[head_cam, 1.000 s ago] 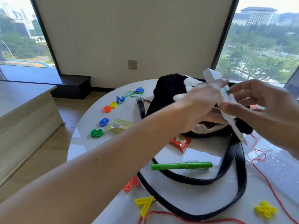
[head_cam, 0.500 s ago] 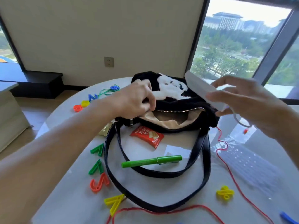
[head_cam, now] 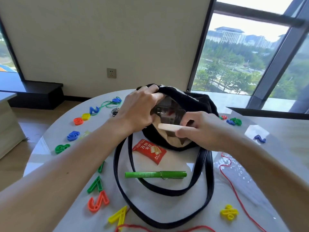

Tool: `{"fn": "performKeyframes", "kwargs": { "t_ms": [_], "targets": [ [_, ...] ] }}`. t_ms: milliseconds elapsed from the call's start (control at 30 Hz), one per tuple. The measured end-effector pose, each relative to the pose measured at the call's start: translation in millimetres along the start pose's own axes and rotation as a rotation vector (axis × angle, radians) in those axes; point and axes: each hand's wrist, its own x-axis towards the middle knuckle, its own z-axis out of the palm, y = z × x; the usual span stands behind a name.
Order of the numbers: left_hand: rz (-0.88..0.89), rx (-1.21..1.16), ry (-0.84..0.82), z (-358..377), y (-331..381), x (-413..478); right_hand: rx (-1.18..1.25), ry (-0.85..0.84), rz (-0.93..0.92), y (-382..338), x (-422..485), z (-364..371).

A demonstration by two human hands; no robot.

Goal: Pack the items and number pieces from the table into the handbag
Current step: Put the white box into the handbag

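The left fingers point(head_cam: 151, 93) are curled tight over the upper edge of the black handbag point(head_cam: 197, 102). They clamp the fuzzy fabric and hold the mouth wide. The left hand point(head_cam: 140, 109) sits just above the centre of the frame. The right fingertips point(head_cam: 187, 132) pinch a flat white piece point(head_cam: 168, 127) by its right end. The right hand point(head_cam: 202, 129) holds it level across the bag's open mouth, over the pale lining (what lies deeper inside is too blurred to name).

The handbag stands in the middle of the round white table point(head_cam: 167, 206), and its two black straps point(head_cam: 120, 166) loop toward the bottom of the frame. Inside that loop lie a red snack packet point(head_cam: 148, 150) and a green pen point(head_cam: 155, 174). Coloured number pieces point(head_cam: 73, 135) are scattered down the left side and at the right. A red string point(head_cam: 234, 186) trails across the lower right.

Half a second ago the right hand held the white piece up in the air, right of the bag; now the piece is down at the mouth. The left hand was then pinching the near edge by the zip, and it now grips the upper edge.
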Motion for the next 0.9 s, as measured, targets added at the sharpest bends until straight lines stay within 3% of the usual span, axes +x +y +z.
{"fn": "performKeyframes", "kwargs": {
  "t_ms": [233,433,567,767,900],
  "targets": [
    [0.142,-0.083,-0.255,-12,0,0,-0.085,-0.044,-0.098,-22,46,28],
    [0.178,-0.156,-0.309,-17,-1,-1,-0.276,-0.057,-0.297,-15,56,41],
    [0.172,-0.19,-0.327,-14,-2,-3,-0.516,0.14,-0.304,-6,55,53],
    [0.164,-0.19,-0.318,-14,-4,-3,-0.493,0.14,-0.245,2,45,54],
    [0.111,-0.168,-0.403,-8,-7,-8,-0.501,0.083,-0.296,-4,30,52]
  ]
}}
